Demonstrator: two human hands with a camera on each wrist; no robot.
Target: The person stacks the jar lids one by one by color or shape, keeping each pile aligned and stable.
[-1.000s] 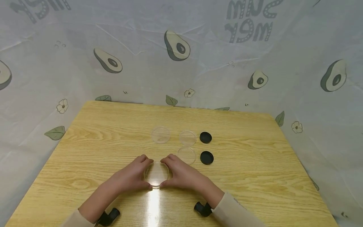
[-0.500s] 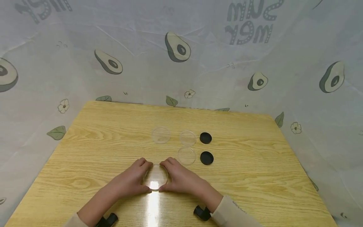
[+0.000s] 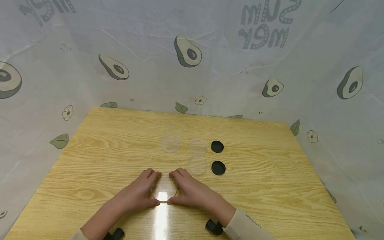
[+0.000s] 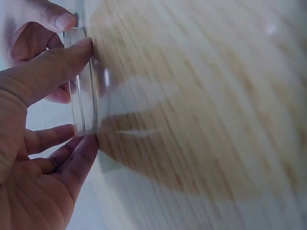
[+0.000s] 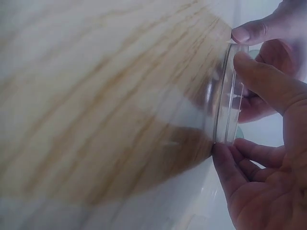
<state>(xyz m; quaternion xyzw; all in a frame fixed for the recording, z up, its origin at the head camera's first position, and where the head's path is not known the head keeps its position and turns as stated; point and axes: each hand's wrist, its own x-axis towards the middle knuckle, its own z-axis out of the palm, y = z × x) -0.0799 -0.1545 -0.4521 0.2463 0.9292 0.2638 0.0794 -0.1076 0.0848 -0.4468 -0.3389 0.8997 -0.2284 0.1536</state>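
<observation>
A clear round petri dish (image 3: pixel 164 187) is held between both hands near the front middle of the table. My left hand (image 3: pixel 143 190) grips its left side, with the thumb at the near edge and the fingers at the far edge. On the opposite side my right hand (image 3: pixel 189 188) grips it the same way. Seen edge-on in the left wrist view, the dish (image 4: pixel 82 108) has a low clear wall with a rim line. The right wrist view shows the thumb and fingertips of both hands on the dish (image 5: pixel 227 103). It lies at or close to the tabletop.
Beyond the hands lie three clear round dish pieces, at the back left (image 3: pixel 170 144), the back right (image 3: pixel 198 147) and nearer (image 3: pixel 197 165). To their right are two black discs, one farther (image 3: pixel 217 146), one nearer (image 3: pixel 218 168). A patterned cloth (image 3: pixel 144 66) surrounds the wooden table (image 3: pixel 264 186).
Both hands and the petri dish between them have shifted slightly toward the near edge. The grip looks the same, and the other pieces have stayed in place.
</observation>
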